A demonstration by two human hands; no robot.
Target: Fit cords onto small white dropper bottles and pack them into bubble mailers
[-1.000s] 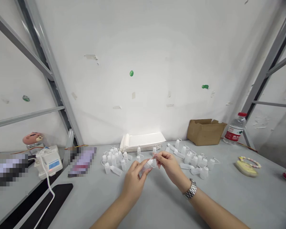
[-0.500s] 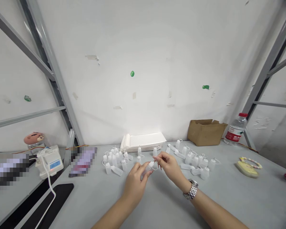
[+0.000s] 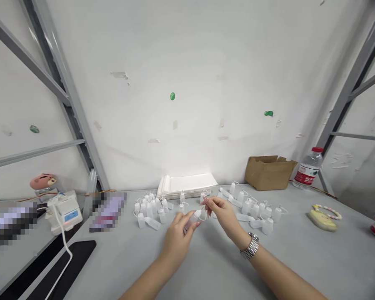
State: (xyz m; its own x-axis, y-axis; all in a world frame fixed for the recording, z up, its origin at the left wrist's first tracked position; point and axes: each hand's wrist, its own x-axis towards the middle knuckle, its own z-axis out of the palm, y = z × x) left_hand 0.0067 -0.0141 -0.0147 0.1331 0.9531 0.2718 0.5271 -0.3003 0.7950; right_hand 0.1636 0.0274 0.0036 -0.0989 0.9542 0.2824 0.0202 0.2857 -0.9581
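Two hands, in the head view, were in front of the paper stack [image 3: 192, 183]: left hand [image 3: 177, 236] gripping a tilted bottle [image 3: 192, 219], right hand [image 3: 222, 213] bunched by its strap [image 3: 205, 216], grip unclear. Capping seemed the step, probably needing careful aligning next.

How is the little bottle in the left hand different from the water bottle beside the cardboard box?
The little bottle is far smaller than the water bottle. The little bottle is tilted in the left hand, while the water bottle stands upright on the table. The little bottle looks milky white; the water bottle is clear with a red cap. Both narrow toward the top.
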